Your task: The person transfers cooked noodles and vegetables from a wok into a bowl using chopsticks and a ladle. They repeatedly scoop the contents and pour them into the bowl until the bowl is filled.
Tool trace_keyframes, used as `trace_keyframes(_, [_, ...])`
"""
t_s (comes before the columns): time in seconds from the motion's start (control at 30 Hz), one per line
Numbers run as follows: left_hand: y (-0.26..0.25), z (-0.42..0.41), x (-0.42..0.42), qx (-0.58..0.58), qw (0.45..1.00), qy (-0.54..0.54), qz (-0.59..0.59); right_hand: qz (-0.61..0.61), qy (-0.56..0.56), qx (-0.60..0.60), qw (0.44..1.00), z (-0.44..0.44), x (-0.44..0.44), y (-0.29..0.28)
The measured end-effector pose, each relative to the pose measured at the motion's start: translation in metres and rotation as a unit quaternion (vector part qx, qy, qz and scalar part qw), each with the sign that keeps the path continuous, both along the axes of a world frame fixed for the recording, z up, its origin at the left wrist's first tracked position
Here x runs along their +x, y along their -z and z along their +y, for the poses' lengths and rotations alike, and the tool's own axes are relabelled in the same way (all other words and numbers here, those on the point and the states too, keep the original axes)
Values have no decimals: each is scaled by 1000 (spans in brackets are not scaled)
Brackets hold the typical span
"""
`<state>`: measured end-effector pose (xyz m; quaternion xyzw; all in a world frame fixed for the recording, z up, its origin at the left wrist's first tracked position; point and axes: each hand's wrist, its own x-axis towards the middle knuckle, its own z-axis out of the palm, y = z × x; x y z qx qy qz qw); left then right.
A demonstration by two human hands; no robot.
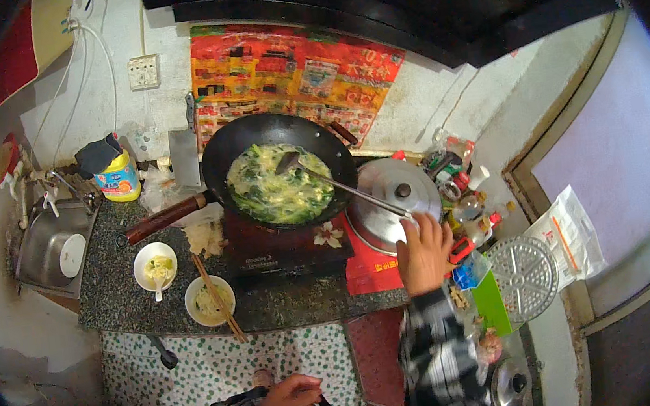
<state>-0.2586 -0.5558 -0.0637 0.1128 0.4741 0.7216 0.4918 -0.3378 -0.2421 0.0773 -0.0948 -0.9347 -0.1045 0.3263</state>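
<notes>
My right hand (425, 255) is at the handle end of a long metal wok spatula (353, 187), above an aluminium pot lid (385, 214). The grip is partly hidden by my fingers. The dark spatula head lies in a black wok (326, 125), in a pale broth with leafy greens and egg-like pieces (276, 193). Below the counter edge, in front of my body, my left hand (291, 398) hangs loosely bent and holds nothing. The wok sits on a black induction cooker (283, 255), its wooden handle (166, 218) pointing left.
Two bowls of food stand at left: one with a white spoon (155, 268), one with chopsticks (209, 283) across it. Further left are a yellow jug (118, 177) and a steel sink (47, 244). A cleaver (184, 158) leans by the wall. Bottles (468, 209) and a perforated steamer plate (523, 278) crowd the right.
</notes>
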Motion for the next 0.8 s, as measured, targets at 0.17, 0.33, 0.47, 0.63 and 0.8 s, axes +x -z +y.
trace_keyframes(0.17, [30,-56,-32,27,999,-30,-26,-140,65,25,988,48,-95,33])
trace_keyframes(0.33, [18,-108,-25,22,960,-247,-126,-194,-25,-70,978,58,-117,39])
trace_keyframes(0.47, [-17,-123,-13,-52,921,-376,-85,-205,-17,-107,973,49,-98,-13])
trace_keyframes(0.63, [-2,-112,-8,-26,912,-409,-29,-216,30,-87,972,50,-107,-47])
trace_keyframes(0.8, [-15,-73,-18,-30,916,-393,-74,-213,-95,-154,960,85,-119,-10])
